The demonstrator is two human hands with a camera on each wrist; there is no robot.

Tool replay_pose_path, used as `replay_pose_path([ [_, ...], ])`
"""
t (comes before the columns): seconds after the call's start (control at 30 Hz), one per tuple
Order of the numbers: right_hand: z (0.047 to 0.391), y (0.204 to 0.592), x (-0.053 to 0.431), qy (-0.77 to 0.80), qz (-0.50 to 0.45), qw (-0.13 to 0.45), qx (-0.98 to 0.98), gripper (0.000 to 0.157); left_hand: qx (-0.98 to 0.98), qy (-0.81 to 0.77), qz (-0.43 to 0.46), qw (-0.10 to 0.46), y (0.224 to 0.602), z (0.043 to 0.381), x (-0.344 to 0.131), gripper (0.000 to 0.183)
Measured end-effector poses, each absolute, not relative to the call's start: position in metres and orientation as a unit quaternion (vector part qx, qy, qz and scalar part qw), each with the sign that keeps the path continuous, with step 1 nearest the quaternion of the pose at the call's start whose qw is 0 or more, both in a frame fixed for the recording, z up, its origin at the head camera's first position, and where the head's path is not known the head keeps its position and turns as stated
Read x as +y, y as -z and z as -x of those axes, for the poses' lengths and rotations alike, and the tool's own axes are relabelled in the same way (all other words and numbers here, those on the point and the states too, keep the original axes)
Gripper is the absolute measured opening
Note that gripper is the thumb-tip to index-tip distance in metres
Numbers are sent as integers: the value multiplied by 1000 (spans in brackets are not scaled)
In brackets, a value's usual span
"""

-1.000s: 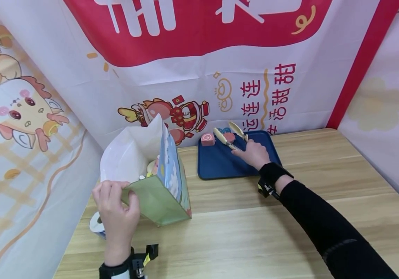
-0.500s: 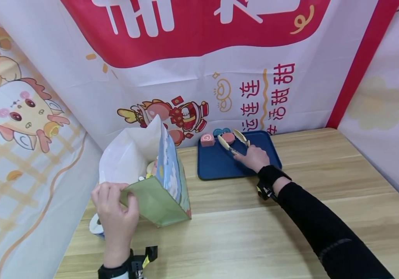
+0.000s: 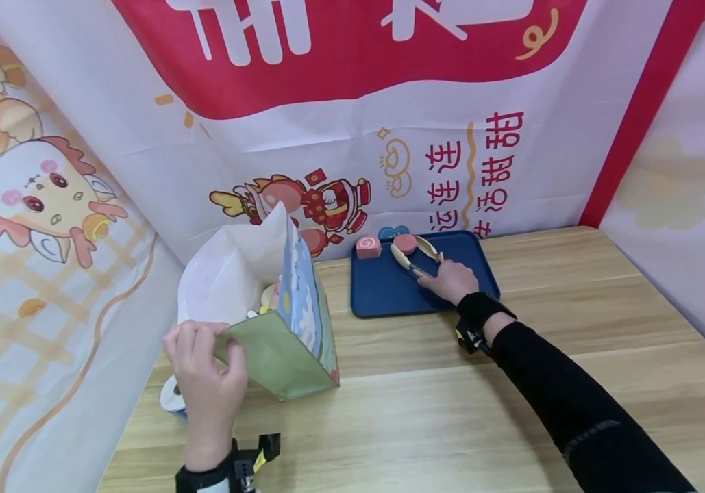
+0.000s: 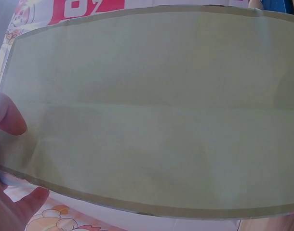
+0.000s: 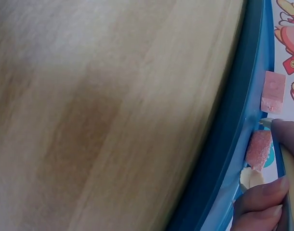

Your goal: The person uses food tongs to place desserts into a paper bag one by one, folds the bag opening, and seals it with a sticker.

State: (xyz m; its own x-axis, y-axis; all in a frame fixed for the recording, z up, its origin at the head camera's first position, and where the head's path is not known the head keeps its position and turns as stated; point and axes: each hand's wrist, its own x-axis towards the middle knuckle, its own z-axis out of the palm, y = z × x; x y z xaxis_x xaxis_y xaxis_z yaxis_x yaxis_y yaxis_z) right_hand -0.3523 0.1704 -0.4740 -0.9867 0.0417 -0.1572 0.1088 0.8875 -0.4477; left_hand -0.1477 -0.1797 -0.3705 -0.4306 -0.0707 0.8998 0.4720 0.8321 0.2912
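My left hand (image 3: 207,363) grips the rim of an open paper bag (image 3: 272,352) with a green side, its thumb on the green face. A white and yellow item (image 3: 268,296) shows inside; its kind is unclear. My right hand (image 3: 453,281) holds cream-tipped tongs (image 3: 403,260) over a dark blue tray (image 3: 383,298). The spread tong arms stand on either side of a round pink cake-like piece (image 3: 404,243); contact cannot be told. Left of it lies a pink swirl-topped piece (image 3: 368,247). The right wrist view shows the fingers (image 5: 262,197) around the tongs.
A white roll-like object (image 3: 171,396) stands partly hidden behind the left hand. The wooden table (image 3: 401,418) reaches a printed cloth backdrop (image 3: 352,147) at the back, with more cloth at both sides. The tray's far edge is close to the backdrop.
The tongs have shifted slightly right and back toward me, from above the round pink piece to around its near side. The left hand and the bag stay where they were.
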Motion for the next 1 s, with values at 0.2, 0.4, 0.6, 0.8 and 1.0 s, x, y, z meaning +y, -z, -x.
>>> replay_pose_path([
  [0.2,350,472,170,228,-39,70,970,61,-806,262,125,515,370,148,-181,11],
  [0.4,347,469,169,223,-35,66,972,64,-808,262,123,513,370,148,-182,11],
  [0.6,346,468,168,226,-14,53,973,64,-811,266,115,508,371,147,-182,10],
  [0.8,344,465,168,232,7,41,972,69,-809,270,115,510,371,148,-182,11],
  [1.0,342,457,167,241,6,49,969,71,-806,270,122,512,372,149,-183,12],
])
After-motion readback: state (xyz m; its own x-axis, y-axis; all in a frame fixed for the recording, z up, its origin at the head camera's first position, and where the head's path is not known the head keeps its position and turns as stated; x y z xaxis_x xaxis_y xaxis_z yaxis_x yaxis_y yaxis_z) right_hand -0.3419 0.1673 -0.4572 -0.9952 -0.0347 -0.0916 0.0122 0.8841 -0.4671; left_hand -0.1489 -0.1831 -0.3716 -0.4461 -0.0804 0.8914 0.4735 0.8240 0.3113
